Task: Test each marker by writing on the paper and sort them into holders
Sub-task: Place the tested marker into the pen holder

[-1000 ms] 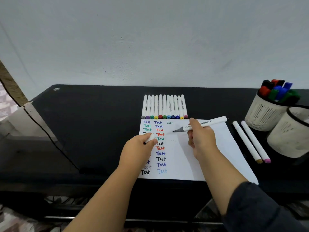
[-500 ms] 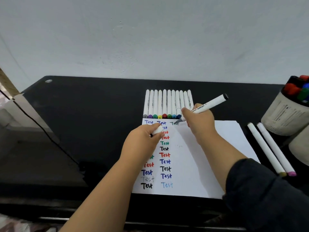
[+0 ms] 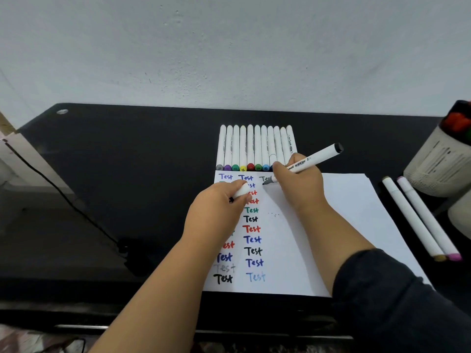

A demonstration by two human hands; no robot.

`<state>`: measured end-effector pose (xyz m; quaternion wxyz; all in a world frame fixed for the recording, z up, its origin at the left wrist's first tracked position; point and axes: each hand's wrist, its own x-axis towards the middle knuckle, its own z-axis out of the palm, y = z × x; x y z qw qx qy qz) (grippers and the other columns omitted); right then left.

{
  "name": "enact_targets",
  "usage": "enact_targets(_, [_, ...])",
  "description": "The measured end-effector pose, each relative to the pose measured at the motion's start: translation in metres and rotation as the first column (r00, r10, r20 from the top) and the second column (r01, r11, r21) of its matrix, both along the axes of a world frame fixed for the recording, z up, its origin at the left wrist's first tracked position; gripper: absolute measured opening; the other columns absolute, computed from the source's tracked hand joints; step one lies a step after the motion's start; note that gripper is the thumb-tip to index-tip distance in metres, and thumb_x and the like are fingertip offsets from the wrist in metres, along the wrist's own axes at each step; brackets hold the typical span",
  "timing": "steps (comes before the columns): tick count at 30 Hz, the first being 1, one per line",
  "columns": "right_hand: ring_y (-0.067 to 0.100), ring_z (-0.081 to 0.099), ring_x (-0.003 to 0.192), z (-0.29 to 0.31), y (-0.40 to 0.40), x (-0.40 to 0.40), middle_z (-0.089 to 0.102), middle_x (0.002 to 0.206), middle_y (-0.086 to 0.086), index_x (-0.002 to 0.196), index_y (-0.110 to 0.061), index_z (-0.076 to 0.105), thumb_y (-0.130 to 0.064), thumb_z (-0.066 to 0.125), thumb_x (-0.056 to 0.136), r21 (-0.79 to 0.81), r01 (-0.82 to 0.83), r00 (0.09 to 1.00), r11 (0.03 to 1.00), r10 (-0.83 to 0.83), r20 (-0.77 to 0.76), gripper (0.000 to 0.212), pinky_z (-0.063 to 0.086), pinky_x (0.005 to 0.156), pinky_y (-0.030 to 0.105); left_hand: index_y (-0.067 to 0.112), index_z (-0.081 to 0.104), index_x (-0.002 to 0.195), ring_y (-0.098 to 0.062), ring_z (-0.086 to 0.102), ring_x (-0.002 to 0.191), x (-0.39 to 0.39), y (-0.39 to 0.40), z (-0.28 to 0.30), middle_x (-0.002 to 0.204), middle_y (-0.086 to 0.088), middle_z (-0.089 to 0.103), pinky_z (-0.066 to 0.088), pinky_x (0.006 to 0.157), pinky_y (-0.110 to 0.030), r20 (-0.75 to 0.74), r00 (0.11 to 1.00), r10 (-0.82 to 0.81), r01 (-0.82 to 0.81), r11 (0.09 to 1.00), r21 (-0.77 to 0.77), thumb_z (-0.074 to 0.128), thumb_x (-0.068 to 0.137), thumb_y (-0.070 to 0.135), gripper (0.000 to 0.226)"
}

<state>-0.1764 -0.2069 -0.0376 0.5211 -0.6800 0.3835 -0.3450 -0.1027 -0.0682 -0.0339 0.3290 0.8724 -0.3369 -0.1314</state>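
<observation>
Roughly midway: two columns of "Test" fill the paper (image 3: 344, 200). The right hand (image 3: 298, 184) pinches a marker (image 3: 313, 157) starting column three; the left hand (image 3: 219, 207) grips its cap (image 3: 241, 191); a row of markers (image 3: 254, 149) waits at upper centre.

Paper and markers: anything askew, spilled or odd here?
Nothing spilled or damaged. One faint grey "Test" low in the left column of the paper looks washed out beside the bold ones.
</observation>
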Motion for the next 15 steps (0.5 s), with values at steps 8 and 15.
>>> enact_targets(8, [0.006,0.042,0.053,0.0011,-0.0014,0.0004,0.045,0.063,-0.001,0.063,-0.015,0.033,-0.009,0.055,0.087,-0.028,0.023,1.0,0.999,-0.024,-0.015,0.033,0.034,0.047,0.013,0.036,0.041,0.138,-0.008,0.056,0.102,-0.0006,0.0009,0.0004,0.129,0.01,0.054,0.048,0.079,-0.024,0.009,1.0,-0.005,0.005,1.0,0.013,0.049,0.094,0.044,0.046])
enact_targets(15, [-0.001,0.048,0.046,0.0017,0.0014,-0.0018,0.044,0.06,-0.01,0.06,-0.017,0.036,-0.005,0.056,0.088,0.004,-0.024,1.0,1.0,0.024,0.015,0.036,0.033,0.041,0.005,0.037,0.042,0.138,-0.008,0.057,0.094,-0.0017,0.0015,0.0009,0.125,0.009,0.057,0.048,0.075,-0.024,0.001,1.0,-0.01,0.01,1.0,0.025,0.048,0.094,0.043,0.045])
